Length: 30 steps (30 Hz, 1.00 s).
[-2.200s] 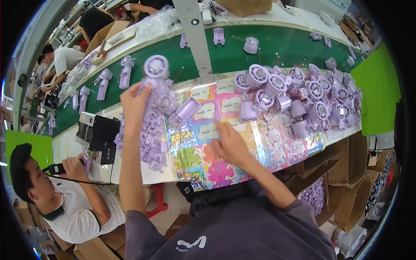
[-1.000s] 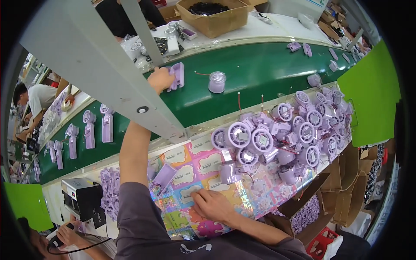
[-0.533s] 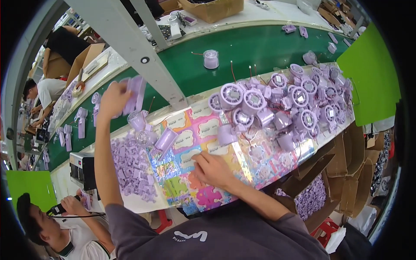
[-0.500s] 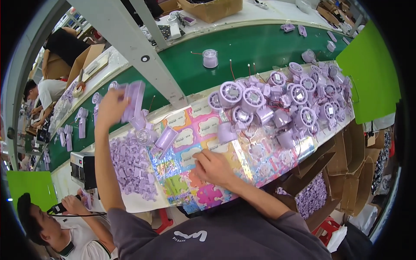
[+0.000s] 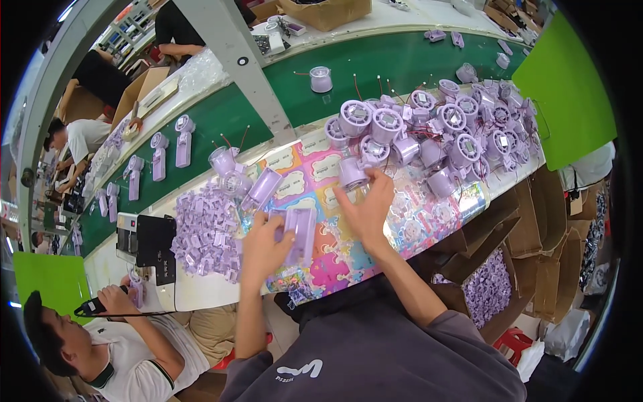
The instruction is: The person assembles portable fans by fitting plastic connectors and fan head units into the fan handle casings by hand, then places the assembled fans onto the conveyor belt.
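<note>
Lilac fan handle (image 5: pixel 299 234) sits gripped in the left hand (image 5: pixel 262 246) above the colourful mat (image 5: pixel 315 194), near the bench's front edge; the right hand (image 5: pixel 365 209) closes its fingers on a round fan head (image 5: pixel 351 173), loose heads (image 5: pixel 442 130) crowding rightward

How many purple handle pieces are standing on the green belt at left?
4 clear: one, one, one, one along the belt; farther ones blur.

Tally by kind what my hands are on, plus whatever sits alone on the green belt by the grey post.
Lilac rectangular plastic handle, left hand: 1
Lilac round plastic fan head, right hand: 1
Lilac round cup, green belt: 1
Total: 3
</note>
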Available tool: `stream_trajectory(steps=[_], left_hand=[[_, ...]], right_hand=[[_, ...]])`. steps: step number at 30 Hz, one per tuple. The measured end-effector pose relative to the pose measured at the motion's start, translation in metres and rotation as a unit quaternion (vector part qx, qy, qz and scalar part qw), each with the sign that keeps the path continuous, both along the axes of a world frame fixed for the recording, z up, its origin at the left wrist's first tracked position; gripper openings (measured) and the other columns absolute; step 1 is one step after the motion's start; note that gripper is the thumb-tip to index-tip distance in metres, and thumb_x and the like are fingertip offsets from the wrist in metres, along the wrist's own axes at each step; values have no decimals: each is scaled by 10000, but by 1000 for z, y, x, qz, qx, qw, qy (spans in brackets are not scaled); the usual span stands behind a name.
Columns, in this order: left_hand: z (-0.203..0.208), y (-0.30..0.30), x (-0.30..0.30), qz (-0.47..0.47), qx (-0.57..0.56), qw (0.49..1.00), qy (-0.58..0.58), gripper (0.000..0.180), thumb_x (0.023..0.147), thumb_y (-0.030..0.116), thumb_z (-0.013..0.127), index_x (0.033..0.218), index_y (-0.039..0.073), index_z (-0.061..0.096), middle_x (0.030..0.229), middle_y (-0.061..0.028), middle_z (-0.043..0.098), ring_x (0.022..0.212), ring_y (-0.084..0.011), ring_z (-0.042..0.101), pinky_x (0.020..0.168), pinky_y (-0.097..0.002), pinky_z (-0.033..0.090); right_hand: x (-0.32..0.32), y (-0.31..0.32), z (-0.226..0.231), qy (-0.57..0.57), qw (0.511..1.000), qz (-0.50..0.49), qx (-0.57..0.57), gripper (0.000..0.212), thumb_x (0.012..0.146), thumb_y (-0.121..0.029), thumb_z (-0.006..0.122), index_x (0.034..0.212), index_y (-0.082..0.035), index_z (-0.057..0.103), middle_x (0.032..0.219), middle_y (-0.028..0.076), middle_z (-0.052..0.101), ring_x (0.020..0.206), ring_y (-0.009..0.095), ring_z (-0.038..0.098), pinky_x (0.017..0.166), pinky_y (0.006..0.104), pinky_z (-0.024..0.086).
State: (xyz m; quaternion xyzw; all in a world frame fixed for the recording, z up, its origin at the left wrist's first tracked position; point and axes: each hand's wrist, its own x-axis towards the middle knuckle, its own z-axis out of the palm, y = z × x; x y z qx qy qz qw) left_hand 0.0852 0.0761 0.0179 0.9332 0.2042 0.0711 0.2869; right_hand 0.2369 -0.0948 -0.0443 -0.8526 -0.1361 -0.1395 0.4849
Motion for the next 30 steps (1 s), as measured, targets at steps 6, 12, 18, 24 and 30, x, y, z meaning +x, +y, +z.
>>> stream_trajectory(steps=[6, 12, 18, 24, 30], left_hand=[[-15, -33, 4, 104, 18, 992, -68, 370, 921, 377, 735, 918, 11, 685, 1017, -194, 605, 843, -400, 645, 733, -486, 503], [-4, -37, -29, 91, -85, 992, 2, 245, 989, 222, 652, 972, -20, 683, 829, -130, 643, 726, -344, 650, 686, -426, 495], [0, -32, -38, -55, 87, 991, -87, 653, 759, -123, 568, 1361, 124, 620, 1466, -244, 426, 1317, -435, 458, 1081, -489, 413], [-3, -29, -21, -106, 132, 985, -34, 720, 744, -91, 599, 1422, 149, 582, 1583, -209, 342, 1450, -442, 322, 1184, -535, 309], [-19, -40, -33, -110, 125, 983, -74, 596, 772, -23, 654, 1360, 47, 584, 1226, -162, 593, 1323, -348, 505, 1162, -512, 342]], right_hand=[[9, 2, -4, 5, 1000, 9, 11, 673, 752, -328, 872, 1240, 0, 545, 1159, 178, 608, 1107, 349, 566, 982, 463, 401], [-6, -46, -3, 94, 963, 149, 204, 600, 771, -42, 802, 1295, 0, 513, 1207, 125, 559, 1109, 229, 601, 973, 349, 491], [-20, -96, -14, 135, 937, 283, 154, 643, 723, 55, 663, 1319, -42, 444, 1205, 77, 491, 1156, 190, 538, 1036, 332, 415], [-25, -103, 1, 141, 927, 326, 117, 567, 686, 65, 620, 1231, -37, 501, 1200, 140, 486, 1114, 291, 524, 1031, 351, 412], [-39, -108, 9, 80, 933, 346, 63, 582, 680, 71, 616, 1244, -34, 511, 1269, 185, 516, 1195, 364, 531, 1041, 397, 432]])
